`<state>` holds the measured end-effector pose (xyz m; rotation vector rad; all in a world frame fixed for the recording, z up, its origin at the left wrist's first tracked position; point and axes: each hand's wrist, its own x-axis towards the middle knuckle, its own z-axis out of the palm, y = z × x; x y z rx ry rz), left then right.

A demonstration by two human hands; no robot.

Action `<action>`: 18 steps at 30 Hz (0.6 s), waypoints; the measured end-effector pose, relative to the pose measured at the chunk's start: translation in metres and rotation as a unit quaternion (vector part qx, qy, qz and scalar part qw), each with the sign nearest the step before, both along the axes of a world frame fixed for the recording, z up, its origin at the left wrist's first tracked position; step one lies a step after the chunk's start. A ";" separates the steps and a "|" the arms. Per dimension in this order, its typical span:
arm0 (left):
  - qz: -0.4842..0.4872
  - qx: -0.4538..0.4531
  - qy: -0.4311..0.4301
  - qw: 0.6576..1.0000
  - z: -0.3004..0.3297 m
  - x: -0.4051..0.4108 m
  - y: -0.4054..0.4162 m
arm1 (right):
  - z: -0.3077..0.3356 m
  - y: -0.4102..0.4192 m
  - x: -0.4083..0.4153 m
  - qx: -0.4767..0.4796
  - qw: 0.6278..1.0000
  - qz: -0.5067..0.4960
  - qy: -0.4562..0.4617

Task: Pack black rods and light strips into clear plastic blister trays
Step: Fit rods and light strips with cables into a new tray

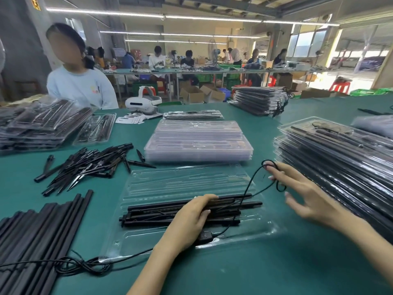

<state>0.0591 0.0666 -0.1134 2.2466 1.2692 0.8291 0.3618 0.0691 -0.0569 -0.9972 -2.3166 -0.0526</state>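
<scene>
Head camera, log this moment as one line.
left hand presses black rods in clear tray | right hand loops black cable | cable not yet tucked

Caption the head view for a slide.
Left hand holds black rods in blister tray; right hand loops cable.
</scene>
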 end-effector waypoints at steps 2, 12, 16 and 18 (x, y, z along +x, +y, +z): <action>-0.003 -0.003 0.013 1.000 0.000 0.000 0.000 | -0.001 0.000 -0.004 -0.032 0.999 0.025 0.036; 0.006 -0.013 0.088 0.996 0.004 0.002 -0.003 | -0.005 0.017 -0.001 0.191 0.977 -0.053 -0.076; -0.009 0.012 0.109 0.994 0.005 0.003 -0.007 | -0.006 0.019 0.008 0.207 0.967 -0.061 -0.136; -0.021 0.013 0.131 0.991 0.005 0.004 -0.007 | -0.009 0.019 0.012 0.183 0.968 -0.061 -0.162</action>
